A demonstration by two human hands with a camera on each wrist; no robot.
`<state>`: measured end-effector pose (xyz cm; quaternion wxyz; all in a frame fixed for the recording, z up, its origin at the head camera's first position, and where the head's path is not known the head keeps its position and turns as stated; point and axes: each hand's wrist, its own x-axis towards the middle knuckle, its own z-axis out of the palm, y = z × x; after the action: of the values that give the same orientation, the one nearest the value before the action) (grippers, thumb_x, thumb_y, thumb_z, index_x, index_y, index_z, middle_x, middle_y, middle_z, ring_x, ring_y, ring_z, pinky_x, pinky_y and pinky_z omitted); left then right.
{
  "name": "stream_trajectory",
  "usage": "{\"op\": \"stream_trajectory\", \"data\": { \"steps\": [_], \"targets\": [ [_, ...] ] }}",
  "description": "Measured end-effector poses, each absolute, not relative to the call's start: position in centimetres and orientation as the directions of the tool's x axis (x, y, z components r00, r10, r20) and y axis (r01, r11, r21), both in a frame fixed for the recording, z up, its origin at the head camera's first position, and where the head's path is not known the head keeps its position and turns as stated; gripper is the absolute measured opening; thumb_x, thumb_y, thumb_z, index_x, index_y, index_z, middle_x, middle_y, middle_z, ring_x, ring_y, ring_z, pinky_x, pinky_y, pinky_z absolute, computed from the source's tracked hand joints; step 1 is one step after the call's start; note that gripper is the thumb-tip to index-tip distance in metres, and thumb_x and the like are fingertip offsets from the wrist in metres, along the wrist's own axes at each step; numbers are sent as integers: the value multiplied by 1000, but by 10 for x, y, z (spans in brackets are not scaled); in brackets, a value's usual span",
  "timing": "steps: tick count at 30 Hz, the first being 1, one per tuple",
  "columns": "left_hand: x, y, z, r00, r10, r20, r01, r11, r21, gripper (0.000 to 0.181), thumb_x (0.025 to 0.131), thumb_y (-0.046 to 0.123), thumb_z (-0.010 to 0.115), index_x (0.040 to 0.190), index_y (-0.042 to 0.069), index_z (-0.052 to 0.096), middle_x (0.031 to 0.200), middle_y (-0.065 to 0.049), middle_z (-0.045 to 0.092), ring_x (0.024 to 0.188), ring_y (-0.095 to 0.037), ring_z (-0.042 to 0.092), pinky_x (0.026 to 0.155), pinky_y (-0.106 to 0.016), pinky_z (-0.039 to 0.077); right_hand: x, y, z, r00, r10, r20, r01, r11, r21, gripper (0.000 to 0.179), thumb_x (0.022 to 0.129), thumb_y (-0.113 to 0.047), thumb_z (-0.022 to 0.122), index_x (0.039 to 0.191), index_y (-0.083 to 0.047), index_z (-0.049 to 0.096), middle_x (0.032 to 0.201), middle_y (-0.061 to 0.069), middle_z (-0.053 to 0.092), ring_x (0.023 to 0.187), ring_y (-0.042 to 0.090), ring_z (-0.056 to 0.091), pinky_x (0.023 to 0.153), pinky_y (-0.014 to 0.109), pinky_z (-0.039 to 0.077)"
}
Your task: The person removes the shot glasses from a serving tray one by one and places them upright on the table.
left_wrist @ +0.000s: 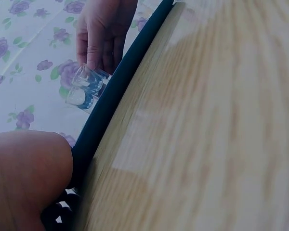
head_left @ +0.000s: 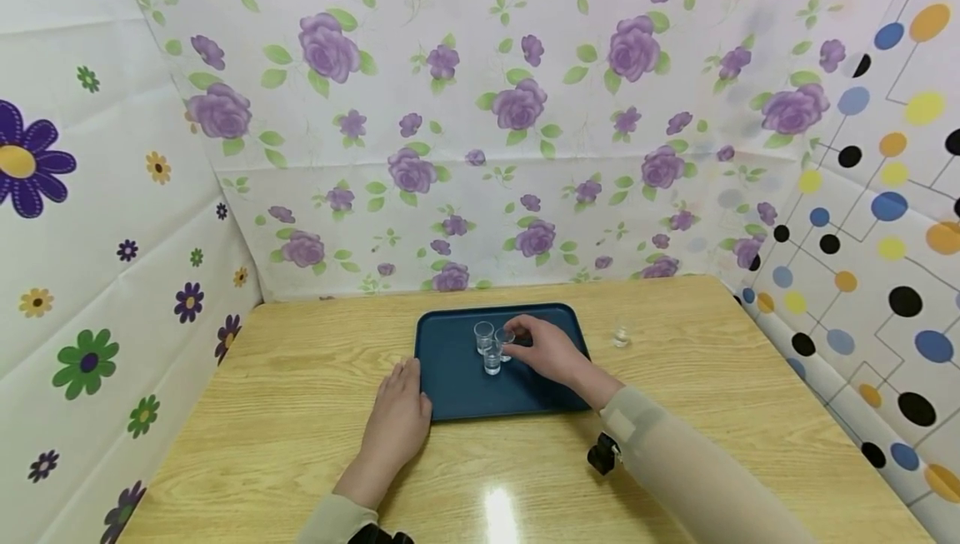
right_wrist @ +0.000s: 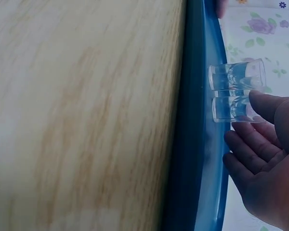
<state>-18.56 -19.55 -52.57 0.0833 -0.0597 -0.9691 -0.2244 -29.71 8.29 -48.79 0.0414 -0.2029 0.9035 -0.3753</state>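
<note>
Three small clear shot glasses stand close together on a dark blue tray (head_left: 457, 394). One is at the back left (head_left: 483, 338), and another shot glass (head_left: 492, 361) stands nearest the front. My right hand (head_left: 551, 351) reaches over the tray and pinches the right-hand shot glass (right_wrist: 233, 109) near its rim between thumb and fingers. In the right wrist view the other fingers (right_wrist: 250, 151) spread loosely below it. My left hand (head_left: 399, 412) lies with extended fingers along the tray's left edge, its thumb beside the front left corner.
Another clear shot glass (head_left: 622, 333) stands on the wooden table (head_left: 300, 411), right of the tray. Flowered sheeting (head_left: 480, 152) hangs behind the table, with patterned sheets on both sides.
</note>
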Motion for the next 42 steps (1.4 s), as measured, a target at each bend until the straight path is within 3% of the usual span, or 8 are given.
{"op": "stream_trajectory", "data": {
  "steps": [16, 32, 42],
  "targets": [
    [-186, -198, -525, -981, 81, 174, 148, 896, 419, 58, 112, 7, 54, 164, -13, 39, 167, -31, 44, 160, -48, 34, 133, -60, 25, -288, 100, -481, -928, -355, 113, -322, 611, -723, 36, 105, -32, 80, 136, -15, 73, 124, 0, 75, 114, 19, 74, 96, 42, 64],
    [-185, -197, -525, -978, 90, 188, 163, 893, 419, 57, 112, 9, 55, 164, -13, 41, 167, -31, 45, 160, -47, 35, 133, -60, 26, -275, 159, -468, -936, -332, 116, -312, 633, -709, 38, 106, -32, 78, 138, -11, 72, 126, 4, 76, 115, 24, 74, 96, 46, 65],
    [-185, -197, -524, -977, 89, 196, 167, 887, 430, 57, 112, 8, 56, 163, -13, 42, 166, -31, 46, 159, -48, 36, 133, -61, 27, -267, 197, -463, -952, -286, 112, -280, 660, -697, 40, 107, -34, 77, 138, -10, 71, 125, 7, 76, 108, 23, 76, 87, 43, 66]
  ]
}}
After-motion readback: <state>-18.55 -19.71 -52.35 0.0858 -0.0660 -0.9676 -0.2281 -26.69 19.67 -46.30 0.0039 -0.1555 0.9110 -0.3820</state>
